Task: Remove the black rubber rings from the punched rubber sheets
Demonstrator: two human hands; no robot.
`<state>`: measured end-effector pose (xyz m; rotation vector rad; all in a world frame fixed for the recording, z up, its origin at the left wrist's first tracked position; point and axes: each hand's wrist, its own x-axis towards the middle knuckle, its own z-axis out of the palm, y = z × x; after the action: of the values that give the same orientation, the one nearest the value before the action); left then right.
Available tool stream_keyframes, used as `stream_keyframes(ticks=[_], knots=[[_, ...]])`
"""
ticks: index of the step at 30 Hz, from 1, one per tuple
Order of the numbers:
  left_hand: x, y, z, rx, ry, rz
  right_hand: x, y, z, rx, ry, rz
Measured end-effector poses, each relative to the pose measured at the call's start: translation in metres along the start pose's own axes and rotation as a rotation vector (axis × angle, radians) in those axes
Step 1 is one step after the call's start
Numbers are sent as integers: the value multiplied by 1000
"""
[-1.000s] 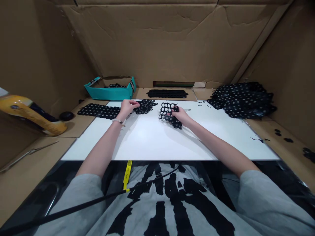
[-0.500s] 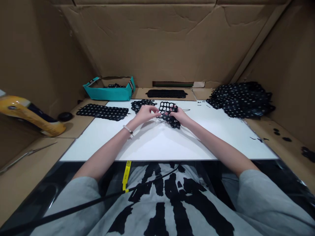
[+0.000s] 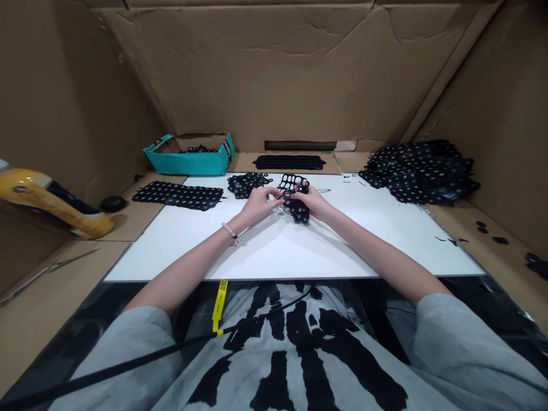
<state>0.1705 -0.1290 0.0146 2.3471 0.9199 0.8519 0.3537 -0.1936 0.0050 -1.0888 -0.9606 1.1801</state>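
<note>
A limp black sheet full of round holes (image 3: 301, 213) hangs over the white board, its upper part stretched into an open mesh. My right hand (image 3: 314, 201) grips this sheet from the right, thumb pressed on top. At the sheet's left edge, my left hand (image 3: 261, 204) pinches with thumb and forefinger; whether a single ring sits between the fingertips is too small to tell. Just beyond my left hand lies a loose heap of small black rings (image 3: 245, 185). Tweezers (image 3: 324, 190) lie partly hidden behind my right hand.
Another perforated black sheet (image 3: 177, 195) lies flat at left. A teal box (image 3: 188, 164) holds black pieces. A dark stack (image 3: 289, 162) sits at the back, and a big pile of perforated sheets (image 3: 422, 171) at right. Scissors (image 3: 51, 267) and a yellow bottle (image 3: 55, 200) are far left.
My left hand has moved slightly right and closer to my right hand, its fingertips now at the sheet. The sheet's lower part has shifted a little left.
</note>
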Motion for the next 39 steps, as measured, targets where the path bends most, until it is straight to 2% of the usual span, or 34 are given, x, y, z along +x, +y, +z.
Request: stream_keyframes(ticks=[3, 7, 9, 12, 14, 16, 18, 19, 20, 22, 26, 30, 32, 34, 37, 39], knots=[[1, 0, -2, -40, 8, -47, 0, -2, -1, -66, 36, -3], [1, -1, 2, -137, -7, -100, -3, -4, -1, -96, -6, -15], [2, -4, 7, -251, -19, -198, -4, -4, -1, -119, -16, -40], [10, -16, 7, -442, 1, -423, -3, -3, -3, -149, 0, -56], [18, -29, -5, -497, 121, -483, -1, -1, -5, -160, 18, -55], [25, -43, -27, -440, 320, -443, 0, 0, -7, -159, 30, -48], [29, -55, -51, -237, 509, -331, 1, 1, -8, -132, 33, -24], [30, -59, -62, -128, 529, -284, 1, 1, -8, -115, 33, -10], [29, -63, -70, -34, 523, -253, 1, 1, -8, -101, 34, 1], [26, -67, -78, 106, 438, -216, 1, 1, -7, -99, 41, 6], [21, -72, -71, 221, 254, -214, -1, -1, -6, -126, 48, 6], [21, -73, -68, 215, 249, -228, -1, -3, -6, -148, 51, 21], [21, -64, -67, 180, 282, -190, -1, -3, -6, -166, 63, 11], [19, -47, -62, 132, 254, -101, -1, -3, -6, -180, 83, 3], [10, -16, -41, 75, 62, 82, 0, 0, -6, -177, 96, -10], [2, 0, -23, 55, -35, 148, 0, 2, -6, -179, 101, -27]])
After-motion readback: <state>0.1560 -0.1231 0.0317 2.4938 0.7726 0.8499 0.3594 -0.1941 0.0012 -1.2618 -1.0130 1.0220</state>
